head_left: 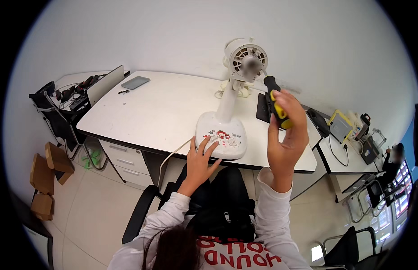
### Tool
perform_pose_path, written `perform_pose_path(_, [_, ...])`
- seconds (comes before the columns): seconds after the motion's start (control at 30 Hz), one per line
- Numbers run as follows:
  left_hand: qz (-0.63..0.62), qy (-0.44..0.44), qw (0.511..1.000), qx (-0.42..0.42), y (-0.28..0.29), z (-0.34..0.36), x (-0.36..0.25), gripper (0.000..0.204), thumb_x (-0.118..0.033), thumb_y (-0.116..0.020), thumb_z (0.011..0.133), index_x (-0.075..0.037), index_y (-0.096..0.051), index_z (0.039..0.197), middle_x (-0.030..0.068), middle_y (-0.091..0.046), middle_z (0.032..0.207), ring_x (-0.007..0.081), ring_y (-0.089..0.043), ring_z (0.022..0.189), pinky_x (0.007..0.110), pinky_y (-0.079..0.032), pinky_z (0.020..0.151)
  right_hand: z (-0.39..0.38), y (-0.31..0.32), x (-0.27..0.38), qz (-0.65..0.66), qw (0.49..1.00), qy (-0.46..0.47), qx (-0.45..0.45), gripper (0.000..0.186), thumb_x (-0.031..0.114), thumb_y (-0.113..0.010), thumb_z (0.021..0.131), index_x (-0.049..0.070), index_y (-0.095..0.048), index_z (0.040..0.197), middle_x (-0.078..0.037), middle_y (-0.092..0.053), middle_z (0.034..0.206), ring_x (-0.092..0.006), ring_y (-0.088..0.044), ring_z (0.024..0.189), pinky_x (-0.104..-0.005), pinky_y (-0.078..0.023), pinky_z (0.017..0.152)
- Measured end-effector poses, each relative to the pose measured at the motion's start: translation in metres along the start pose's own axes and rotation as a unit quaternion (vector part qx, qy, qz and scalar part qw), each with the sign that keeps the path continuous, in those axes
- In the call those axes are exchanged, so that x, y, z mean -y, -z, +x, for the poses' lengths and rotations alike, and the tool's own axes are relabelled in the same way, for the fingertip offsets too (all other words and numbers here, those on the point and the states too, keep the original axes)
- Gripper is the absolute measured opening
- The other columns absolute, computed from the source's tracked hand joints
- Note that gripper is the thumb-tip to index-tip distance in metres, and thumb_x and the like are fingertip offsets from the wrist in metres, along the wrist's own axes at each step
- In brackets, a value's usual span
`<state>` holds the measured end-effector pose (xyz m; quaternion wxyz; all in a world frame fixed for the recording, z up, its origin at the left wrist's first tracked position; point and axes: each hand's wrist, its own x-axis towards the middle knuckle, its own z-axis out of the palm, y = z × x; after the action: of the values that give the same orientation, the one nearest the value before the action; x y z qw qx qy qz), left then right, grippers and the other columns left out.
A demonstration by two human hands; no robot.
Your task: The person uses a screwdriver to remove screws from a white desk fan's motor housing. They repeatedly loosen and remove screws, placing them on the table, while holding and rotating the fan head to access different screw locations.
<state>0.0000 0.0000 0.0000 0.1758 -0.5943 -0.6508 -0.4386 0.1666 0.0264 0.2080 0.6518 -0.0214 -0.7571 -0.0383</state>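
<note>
Black and yellow screwdriver [278, 107] is grasped by the right hand [287, 141], to the right of the white fan [227, 105]; its shaft points up to the fan's motor head [247, 58], though I cannot tell if they touch. The left hand [200, 159] is open, fingers spread on the fan's base. The fan stands on a white table [141, 119]. Left of the fan lies a grey tray [135, 83].

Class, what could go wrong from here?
The screwdriver in the right hand could slip and scratch the motor housing. The fan base sits near the front of the desk, so a hard push might tip it, though the left hand rests on it. The cord hanging off the desk could snag.
</note>
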Motion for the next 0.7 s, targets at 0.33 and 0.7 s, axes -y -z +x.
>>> perform_pose_path(0.33, [0.001,-0.011,1.0,0.001,0.009,0.003,0.008,0.059,-0.027,-0.072,0.075,-0.02,-0.05,0.129,0.0063,-0.037,0.14,0.048,-0.026,0.129,0.056,-0.034,0.095,-0.002,-0.016,0.003,-0.037,0.994,-0.03,-0.099,0.033,-0.004,-0.061,0.081,0.007,-0.061,0.112,-0.015,-0.04,0.119,-0.0232,-0.05,0.1,-0.0306,-0.045,0.081])
perform_pose_path(0.7, [0.003,-0.008,1.0,0.001,0.008,0.001,0.005,0.06,-0.027,-0.072,0.074,-0.019,-0.05,0.129,0.0064,-0.038,0.14,0.048,-0.026,0.129,0.055,-0.034,0.095,0.0,-0.013,0.011,-0.077,0.994,-0.043,-0.065,0.047,0.004,-0.063,0.082,0.012,-0.049,0.127,-0.018,-0.029,0.131,-0.0318,-0.033,0.121,-0.039,-0.035,0.095])
